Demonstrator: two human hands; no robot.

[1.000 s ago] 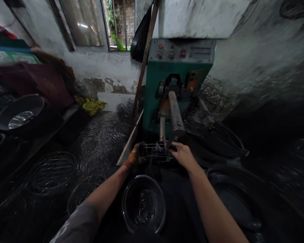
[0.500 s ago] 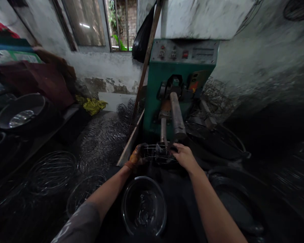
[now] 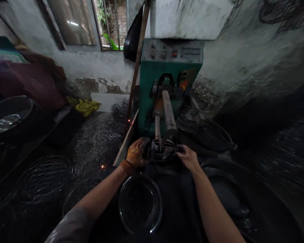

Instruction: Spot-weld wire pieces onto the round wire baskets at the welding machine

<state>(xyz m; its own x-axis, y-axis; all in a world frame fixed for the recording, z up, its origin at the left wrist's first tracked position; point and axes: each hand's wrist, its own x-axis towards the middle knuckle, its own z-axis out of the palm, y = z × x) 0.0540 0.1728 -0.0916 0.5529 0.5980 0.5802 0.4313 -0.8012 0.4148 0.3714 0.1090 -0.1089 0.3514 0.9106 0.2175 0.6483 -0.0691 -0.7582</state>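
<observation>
At a dim workshop bench, finished wire frames (image 3: 50, 172) are seen heaped at far left, with small sparks (image 3: 103, 166) glowing on the floor beside them. A steel bowl (image 3: 140, 203) is set between the forearms. The gloved left hand (image 3: 136, 154) is closed on the near-left side of a small wire basket (image 3: 163, 151), which is held under the twin metal arms (image 3: 166, 116) of a green welding machine (image 3: 167, 77); the bare right hand (image 3: 189, 157) is pinched on the basket's right rim. A burn to the ungloved fingers is judged possible, should sparks fly or the hot wire slip toward them; a crooked joint could follow if the basket is tilted.
</observation>
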